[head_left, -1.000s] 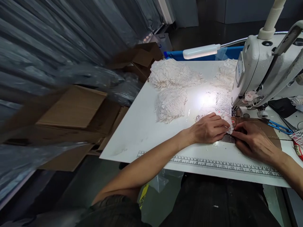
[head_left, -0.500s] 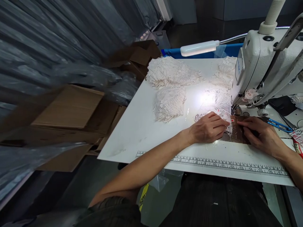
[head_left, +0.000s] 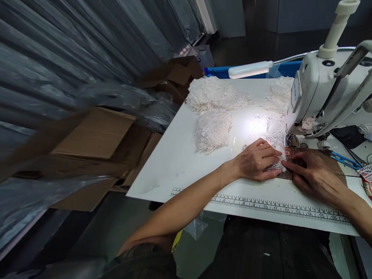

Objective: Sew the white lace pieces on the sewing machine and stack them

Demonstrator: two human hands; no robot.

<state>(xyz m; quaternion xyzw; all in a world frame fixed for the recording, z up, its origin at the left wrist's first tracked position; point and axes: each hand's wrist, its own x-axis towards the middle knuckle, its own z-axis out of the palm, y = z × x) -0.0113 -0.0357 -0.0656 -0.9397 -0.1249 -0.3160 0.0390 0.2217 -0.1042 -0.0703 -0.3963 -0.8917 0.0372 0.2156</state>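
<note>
Lace piece (head_left: 274, 166), white, openwork: lay on your bench (head_left: 162, 170) between your two hands, at seven o'clock from the presser foot (head_left: 287, 141) of the sewing machine (head_left: 315, 89). Left hand (head_left: 257, 161): set over the lace, fingers close together and slightly bent; whether it pinched any beneath, you could not tell. Right hand (head_left: 312, 174): at four o'clock from the left, fingers curled, one fingertip at the lace's edge; a closed grip could not be confirmed. Handling, as judged: very light, soft and limp, liable to stretch, pucker or snag; your best hold was flat pressure near the denser border, with a fingertip guiding the edge and no tugging at the mesh. Adjacent: lace heaps (head_left: 215, 95), at ten and eleven o'clock from your left hand.
</note>
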